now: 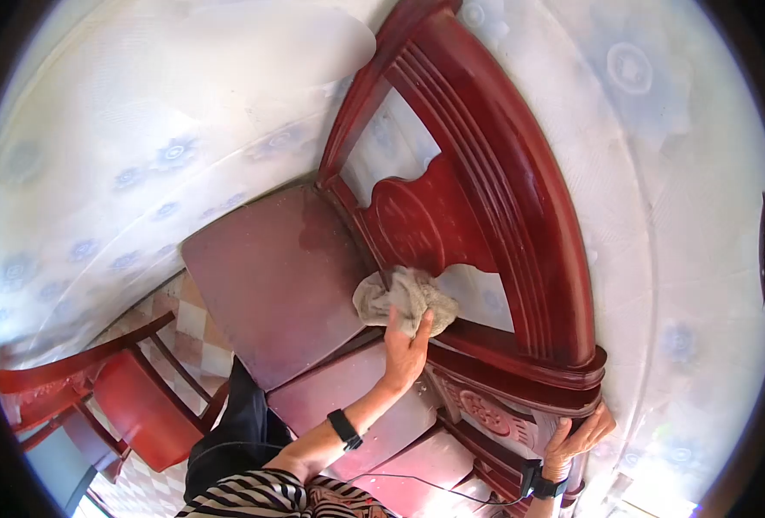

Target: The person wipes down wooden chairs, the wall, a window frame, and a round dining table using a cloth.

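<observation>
My left hand is closed on a crumpled grey-beige cloth, pressed where the seat of a dark red wooden chair meets its backrest. The backrest has a curved, grooved top rail and a carved middle panel. At the lower right, my right hand grips the end of the top rail of a neighbouring chair, beside the first one. Both wrists carry black bands.
More reddish chair seats stand in a row below. Another red chair is at the lower left on a checkered floor. White walls with blue flowers surround the chairs. A thin cable crosses between my arms.
</observation>
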### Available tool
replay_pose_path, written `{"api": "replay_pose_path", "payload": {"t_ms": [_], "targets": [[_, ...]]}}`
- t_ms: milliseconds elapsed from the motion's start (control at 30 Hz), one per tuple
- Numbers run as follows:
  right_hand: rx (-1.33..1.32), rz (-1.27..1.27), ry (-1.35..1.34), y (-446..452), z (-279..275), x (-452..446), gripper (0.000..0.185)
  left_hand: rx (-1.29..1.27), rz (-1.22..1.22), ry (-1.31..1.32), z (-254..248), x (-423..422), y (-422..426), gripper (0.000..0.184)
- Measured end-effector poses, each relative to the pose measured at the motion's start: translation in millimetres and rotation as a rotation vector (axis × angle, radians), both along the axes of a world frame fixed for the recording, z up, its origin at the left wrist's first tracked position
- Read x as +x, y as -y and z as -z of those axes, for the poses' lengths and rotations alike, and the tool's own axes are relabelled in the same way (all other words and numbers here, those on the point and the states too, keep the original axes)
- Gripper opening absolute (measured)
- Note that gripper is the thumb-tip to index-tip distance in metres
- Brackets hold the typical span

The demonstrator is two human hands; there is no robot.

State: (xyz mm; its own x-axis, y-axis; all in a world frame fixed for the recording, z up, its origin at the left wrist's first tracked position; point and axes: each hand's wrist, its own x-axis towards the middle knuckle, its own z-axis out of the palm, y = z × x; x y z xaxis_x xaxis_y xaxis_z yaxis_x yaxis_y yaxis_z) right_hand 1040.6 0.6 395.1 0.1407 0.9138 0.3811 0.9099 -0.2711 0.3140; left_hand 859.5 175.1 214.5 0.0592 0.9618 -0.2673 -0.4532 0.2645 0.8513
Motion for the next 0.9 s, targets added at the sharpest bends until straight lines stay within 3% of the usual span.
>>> {"api": "replay_pose_path", "payload": {"t_ms": [67,133,167,267,333,400,467,533,633,667,733,867,900], "targets": [[-0.012,0.029,-0.003,-1.7,-1.1,-4.8,0.06,-0.007,0.079,0.041,-3.7,-4.8,0.4,0.033],[-0.016,0.048,0.006,-3.3,-2.0,-6.0,0.06,0.216,0.358,-0.355,3.4,11.5,-7.0,0.036],[-0.011,0.038,0.004,-3.3,-2.4,-5.9,0.06,0.388,0.208,-0.578,3.2,27.9,-11.7,0.037],[-0.01,0.033,-0.006,-7.4,-2.4,-5.4,0.061,0.565,0.162,-0.715,45.1,34.9,-5.8,0.037],[-0.014,0.042,-0.017,-3.5,-3.4,-6.7,0.061,0.444,0.177,-0.607,67.9,29.0,-1.2,0.034],[-0.008,0.021,0.012,-2.5,-2.2,-4.6,0.061,0.09,0.156,-0.445,96.4,21.5,0.9,0.041],[0.0,0.006,0.009,-4.2,-1.6,-3.8,0.061,-0.167,0.3,-0.494,117.5,14.6,-9.0,0.041],[-0.001,0.008,-0.001,-1.8,-1.7,-5.8,0.06,-0.169,0.285,-0.363,118.4,17.2,-6.6,0.041],[0.009,0.029,0.022,-4.1,-1.2,-6.0,0.06,-0.222,0.224,-0.099,66.0,26.8,4.8,0.077],[0.003,0.034,0.009,-4.9,-1.9,-6.6,0.06,-0.165,0.236,-0.217,53.6,29.1,11.9,0.077],[-0.012,0.031,-0.008,-3.2,-3.0,-7.3,0.06,-0.068,0.26,0.03,-3.9,17.8,-9.2,0.077],[0.025,-0.009,-0.045,5.1,3.5,4.1,0.059,0.024,0.391,-0.111,25.2,20.9,-34.9,0.069],[0.018,0.007,-0.024,7.5,2.9,5.0,0.059,0.033,0.332,-0.219,48.2,29.3,-38.9,0.062]]}}
